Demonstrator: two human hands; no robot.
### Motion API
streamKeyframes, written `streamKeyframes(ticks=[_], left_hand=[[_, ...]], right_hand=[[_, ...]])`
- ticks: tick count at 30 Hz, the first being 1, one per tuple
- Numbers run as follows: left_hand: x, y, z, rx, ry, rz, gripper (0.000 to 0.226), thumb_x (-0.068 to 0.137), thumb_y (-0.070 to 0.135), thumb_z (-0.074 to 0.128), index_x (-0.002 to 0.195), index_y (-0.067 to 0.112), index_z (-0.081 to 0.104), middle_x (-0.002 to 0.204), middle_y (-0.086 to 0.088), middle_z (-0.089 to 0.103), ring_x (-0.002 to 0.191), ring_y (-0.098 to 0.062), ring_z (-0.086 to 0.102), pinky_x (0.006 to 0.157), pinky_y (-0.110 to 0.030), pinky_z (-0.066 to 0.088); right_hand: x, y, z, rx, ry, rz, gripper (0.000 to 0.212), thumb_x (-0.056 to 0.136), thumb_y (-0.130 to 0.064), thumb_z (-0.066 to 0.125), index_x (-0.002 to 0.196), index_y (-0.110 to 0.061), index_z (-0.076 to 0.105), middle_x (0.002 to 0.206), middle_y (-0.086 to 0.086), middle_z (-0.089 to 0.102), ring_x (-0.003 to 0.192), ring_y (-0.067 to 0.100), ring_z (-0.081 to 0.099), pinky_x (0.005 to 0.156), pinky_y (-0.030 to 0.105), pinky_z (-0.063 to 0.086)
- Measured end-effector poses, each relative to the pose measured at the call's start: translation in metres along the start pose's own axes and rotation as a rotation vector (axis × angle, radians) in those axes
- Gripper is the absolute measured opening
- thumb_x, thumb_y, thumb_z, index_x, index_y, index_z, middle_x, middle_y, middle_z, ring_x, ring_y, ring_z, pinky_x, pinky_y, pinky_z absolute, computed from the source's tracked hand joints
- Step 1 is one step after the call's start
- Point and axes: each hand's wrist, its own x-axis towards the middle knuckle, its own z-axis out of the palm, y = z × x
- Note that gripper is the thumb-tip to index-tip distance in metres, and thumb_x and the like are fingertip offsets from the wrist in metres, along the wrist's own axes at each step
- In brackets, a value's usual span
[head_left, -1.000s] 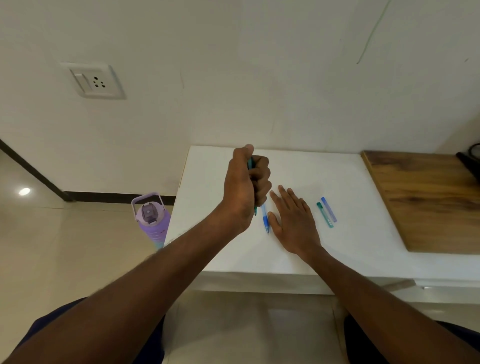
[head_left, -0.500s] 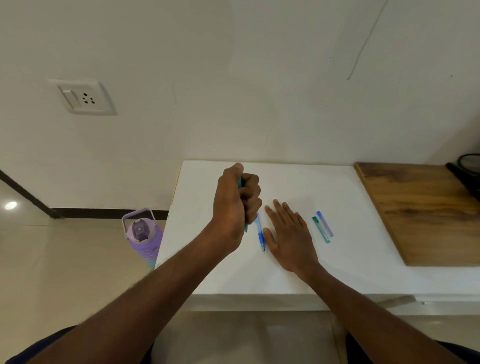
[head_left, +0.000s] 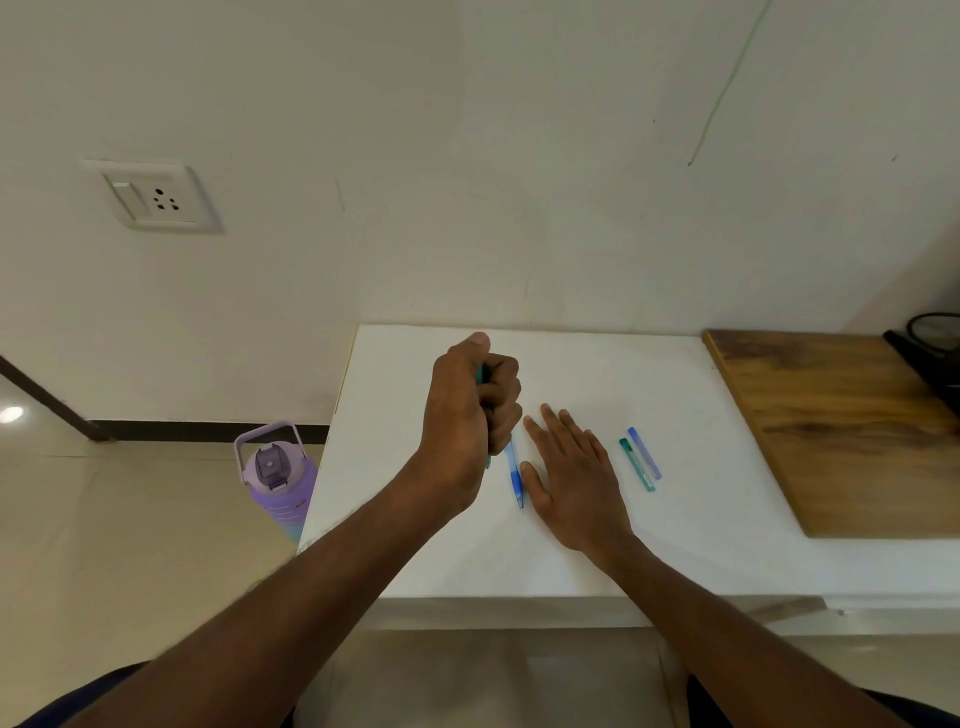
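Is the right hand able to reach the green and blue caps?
Probably yes: the right hand lies flat on the table, and the green cap and blue cap lie close beside it, nothing between.

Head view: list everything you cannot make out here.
All in the head view.
Teal pen: the left hand's curled fingers hide most of its barrel.
Blue pen: its far end vanishes behind the left hand.
Dark object: cut off by the right frame edge, so unidentifiable.
Purple bottle: the table edge hides part of its base.
Two small sticks: too small to tell caps from pens.
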Motion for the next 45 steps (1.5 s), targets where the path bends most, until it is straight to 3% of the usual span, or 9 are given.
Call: streamKeyframes(ticks=[15, 19, 23, 26, 30, 34, 38, 43, 45], left_hand=[[0.002, -0.001, -0.001, 0.056, 0.015, 0.020, 0.070, 0.113, 0.042, 0.025, 0.046, 0.027, 0.034, 0.048, 0.006, 0.026, 0.040, -0.007, 0.020, 0.041, -0.020, 0.019], [0.002, -0.003, 0.000, 0.064, 0.004, 0.056, 0.068, 0.107, 0.062, 0.035, 0.047, 0.028, 0.034, 0.048, 0.008, 0.026, 0.040, -0.007, 0.021, 0.041, -0.019, 0.021], [0.004, -0.006, -0.001, 0.145, 0.004, 0.090, 0.058, 0.095, 0.060, 0.036, 0.045, 0.030, 0.035, 0.049, 0.007, 0.026, 0.040, -0.007, 0.022, 0.041, -0.019, 0.021], [0.003, -0.007, -0.002, 0.105, -0.006, 0.079, 0.065, 0.094, 0.074, 0.044, 0.048, 0.029, 0.034, 0.050, 0.007, 0.026, 0.041, -0.008, 0.021, 0.041, -0.021, 0.021], [0.004, -0.009, -0.001, 0.182, 0.010, 0.080, 0.060, 0.094, 0.064, 0.038, 0.045, 0.030, 0.036, 0.049, 0.007, 0.027, 0.040, -0.008, 0.023, 0.042, -0.021, 0.023], [0.003, -0.010, -0.001, 0.162, -0.004, 0.074, 0.068, 0.100, 0.074, 0.038, 0.047, 0.030, 0.034, 0.050, 0.007, 0.027, 0.042, -0.008, 0.022, 0.042, -0.021, 0.022], [0.004, -0.010, 0.001, 0.216, 0.006, 0.075, 0.059, 0.094, 0.060, 0.037, 0.043, 0.030, 0.036, 0.048, 0.008, 0.028, 0.041, -0.008, 0.023, 0.042, -0.021, 0.023], [0.003, -0.012, 0.000, 0.213, -0.007, 0.077, 0.071, 0.098, 0.076, 0.039, 0.045, 0.029, 0.035, 0.048, 0.007, 0.029, 0.041, -0.007, 0.024, 0.042, -0.021, 0.025], [0.004, -0.012, 0.001, 0.244, -0.006, 0.070, 0.066, 0.098, 0.066, 0.038, 0.044, 0.029, 0.035, 0.047, 0.007, 0.028, 0.041, -0.008, 0.024, 0.042, -0.022, 0.024]], right_hand=[[0.001, 0.001, 0.000, 0.004, -0.003, 0.008, 0.065, 0.106, -0.059, 0.037, 0.163, -0.031, 0.027, 0.174, -0.002, 0.021, 0.160, 0.022, 0.024, 0.127, 0.041, 0.019], [0.001, 0.000, -0.001, 0.002, -0.007, 0.008, 0.066, 0.105, -0.060, 0.036, 0.163, -0.031, 0.027, 0.174, -0.002, 0.022, 0.160, 0.022, 0.024, 0.127, 0.042, 0.020], [0.003, 0.001, 0.000, -0.003, -0.011, 0.011, 0.066, 0.105, -0.060, 0.036, 0.164, -0.032, 0.026, 0.174, -0.003, 0.020, 0.161, 0.021, 0.022, 0.128, 0.041, 0.018], [0.003, 0.001, 0.001, -0.008, -0.012, 0.010, 0.066, 0.105, -0.060, 0.037, 0.164, -0.032, 0.025, 0.175, -0.003, 0.019, 0.161, 0.021, 0.022, 0.128, 0.042, 0.021], [0.002, 0.001, 0.002, 0.006, 0.001, 0.009, 0.065, 0.105, -0.059, 0.039, 0.163, -0.032, 0.027, 0.174, -0.003, 0.022, 0.160, 0.021, 0.023, 0.128, 0.043, 0.025], [0.003, 0.001, 0.003, 0.009, 0.009, 0.007, 0.065, 0.105, -0.060, 0.039, 0.162, -0.032, 0.029, 0.173, -0.003, 0.024, 0.159, 0.022, 0.026, 0.128, 0.043, 0.025], [0.002, 0.002, 0.004, 0.000, 0.018, 0.004, 0.065, 0.104, -0.061, 0.039, 0.161, -0.031, 0.032, 0.173, -0.002, 0.026, 0.158, 0.023, 0.029, 0.127, 0.044, 0.027], [0.002, 0.002, 0.004, 0.005, 0.028, 0.005, 0.064, 0.104, -0.061, 0.040, 0.160, -0.031, 0.033, 0.172, -0.001, 0.029, 0.157, 0.024, 0.031, 0.126, 0.044, 0.028], [0.002, 0.002, 0.004, 0.002, 0.023, 0.004, 0.064, 0.104, -0.061, 0.037, 0.161, -0.031, 0.032, 0.172, -0.001, 0.028, 0.158, 0.024, 0.030, 0.126, 0.045, 0.029]])
